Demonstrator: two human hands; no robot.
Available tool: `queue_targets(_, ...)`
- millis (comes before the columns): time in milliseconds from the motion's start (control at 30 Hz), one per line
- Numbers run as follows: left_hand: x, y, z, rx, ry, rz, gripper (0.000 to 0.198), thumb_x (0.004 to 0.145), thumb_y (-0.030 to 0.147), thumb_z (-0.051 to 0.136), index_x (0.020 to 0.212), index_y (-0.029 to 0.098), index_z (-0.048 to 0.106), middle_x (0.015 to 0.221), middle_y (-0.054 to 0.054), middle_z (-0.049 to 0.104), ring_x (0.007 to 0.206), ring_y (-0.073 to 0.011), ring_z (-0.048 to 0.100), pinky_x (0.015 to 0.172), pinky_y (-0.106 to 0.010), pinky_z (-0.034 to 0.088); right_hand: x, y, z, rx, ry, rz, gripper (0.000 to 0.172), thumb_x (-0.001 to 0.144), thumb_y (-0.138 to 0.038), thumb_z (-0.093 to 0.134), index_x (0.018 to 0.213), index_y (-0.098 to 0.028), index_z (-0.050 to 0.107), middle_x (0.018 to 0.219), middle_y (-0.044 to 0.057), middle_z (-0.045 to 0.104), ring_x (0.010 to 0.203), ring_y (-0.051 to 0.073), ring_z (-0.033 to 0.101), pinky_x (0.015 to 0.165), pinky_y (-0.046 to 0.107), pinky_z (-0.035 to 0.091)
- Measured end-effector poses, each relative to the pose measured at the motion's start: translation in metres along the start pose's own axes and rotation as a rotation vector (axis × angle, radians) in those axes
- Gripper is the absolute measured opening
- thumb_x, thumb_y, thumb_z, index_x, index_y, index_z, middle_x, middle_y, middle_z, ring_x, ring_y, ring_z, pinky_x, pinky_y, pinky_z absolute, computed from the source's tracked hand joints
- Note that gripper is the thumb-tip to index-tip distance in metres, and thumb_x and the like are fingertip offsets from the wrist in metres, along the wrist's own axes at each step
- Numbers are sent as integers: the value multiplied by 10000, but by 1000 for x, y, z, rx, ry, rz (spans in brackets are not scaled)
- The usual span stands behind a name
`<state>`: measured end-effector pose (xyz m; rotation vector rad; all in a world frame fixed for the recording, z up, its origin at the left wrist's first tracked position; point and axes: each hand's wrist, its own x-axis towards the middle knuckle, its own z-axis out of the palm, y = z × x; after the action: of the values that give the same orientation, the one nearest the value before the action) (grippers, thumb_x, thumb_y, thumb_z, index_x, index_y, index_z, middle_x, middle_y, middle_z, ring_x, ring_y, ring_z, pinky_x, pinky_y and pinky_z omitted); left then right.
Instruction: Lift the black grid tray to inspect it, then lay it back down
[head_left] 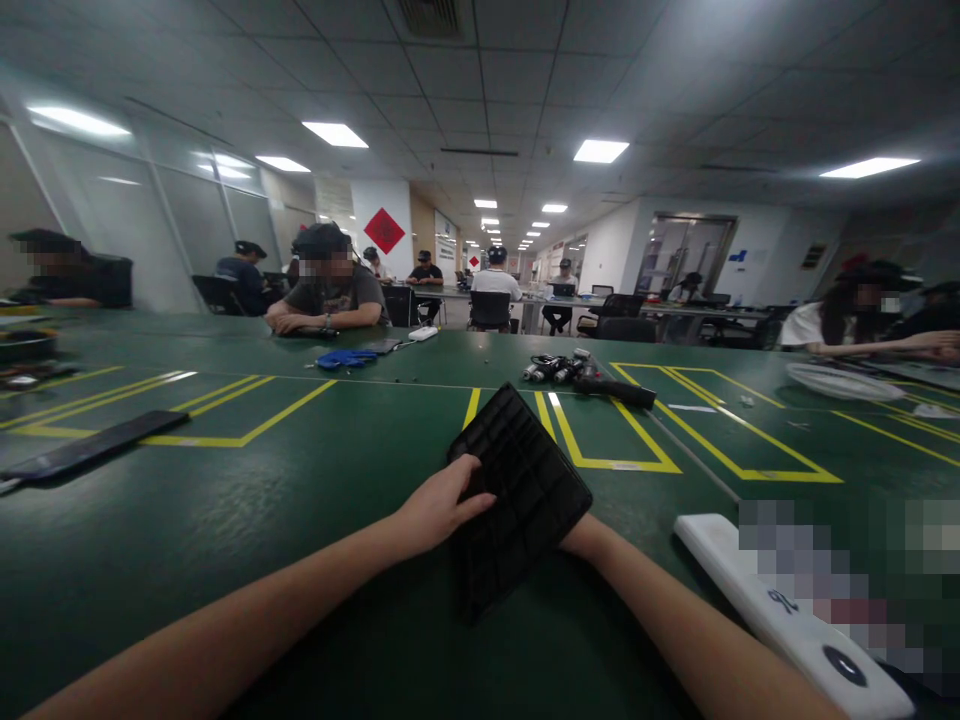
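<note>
A black tray with a grid of square pockets (517,480) is tilted up off the green table (225,520) in front of me. My left hand (439,505) grips its left edge, with fingers curled over the front face. My right hand (581,540) is behind the tray's lower right side; only the wrist shows, and its fingers are hidden.
A white flat device (787,615) lies at the near right. A long black strip (90,447) lies at the left. Small metal connectors and a black tool (585,375) sit beyond the tray. Yellow tape lines mark the table. Several seated people work at the far side and at other tables.
</note>
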<state>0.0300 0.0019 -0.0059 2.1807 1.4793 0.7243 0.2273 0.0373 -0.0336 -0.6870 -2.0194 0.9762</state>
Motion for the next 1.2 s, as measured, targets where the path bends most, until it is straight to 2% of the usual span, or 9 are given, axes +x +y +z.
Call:
queue_targets(100,5,0,-5,-203,16,-91,324,733,381,526,970,174,446,722,21,438,639,-118,421,573,-244,349,1,-2,2,0,-50,-29,377,738,-349,565,1089,-211,554,1166,63,561,1118,214,469,989,419,333)
queue_targets(267,8,-2,-20,-745,157,-493,162,707,98,455,862,136,427,717,5,472,557,-74,447,539,-223,379,1,-4,-2,-12,-86,-52,353,753,-333,554,1085,-214,558,1191,61,542,1120,216,464,1007,432,309)
queue_targets(367,4,0,-28,-846,113,-507,107,710,143,507,790,131,437,680,-1,503,505,-61,439,490,-212,378,0,-5,-5,-15,-94,-52,353,739,-324,572,1075,-215,564,1181,58,550,1111,220,471,1005,439,312)
queue_targets(467,1,3,-33,-715,26,-468,241,733,364,535,694,149,434,531,60,407,395,-36,303,365,-173,224,-1,-5,-6,-12,-92,-44,378,737,-324,575,1096,-210,550,1184,68,546,1120,228,465,993,447,329)
queue_targets(533,0,6,-34,-647,-35,-429,283,708,414,554,703,146,462,506,81,344,388,-30,260,358,-165,163,-2,-5,-6,-8,-85,-39,401,739,-326,573,1120,-207,532,1195,75,537,1133,232,456,989,450,335)
queue_targets(700,-1,12,-34,-555,-145,-283,254,739,296,477,935,138,512,633,40,440,448,-54,360,395,-183,279,-2,-4,-5,5,-68,-33,443,735,-326,580,1155,-211,500,1222,76,515,1157,229,436,1000,446,325)
queue_targets(933,-6,15,-23,127,-47,37,147,803,194,365,884,171,486,750,-17,555,672,-131,516,594,-241,390,-1,-1,-5,15,-69,-37,445,730,-334,585,1150,-210,509,1212,74,525,1146,232,448,990,443,343)
queue_targets(1067,-10,19,-20,453,-63,165,188,827,177,340,929,171,497,865,-60,581,784,-179,540,668,-287,397,0,1,-3,22,-72,-41,461,730,-340,585,1167,-222,496,1244,63,500,1169,227,426,1009,436,319)
queue_targets(1200,-11,20,-19,504,-89,251,240,817,143,357,1023,174,477,958,-79,574,868,-193,535,728,-305,395,0,1,-4,31,-70,-42,465,730,-338,583,1168,-206,495,1252,76,492,1173,226,422,1009,424,320)
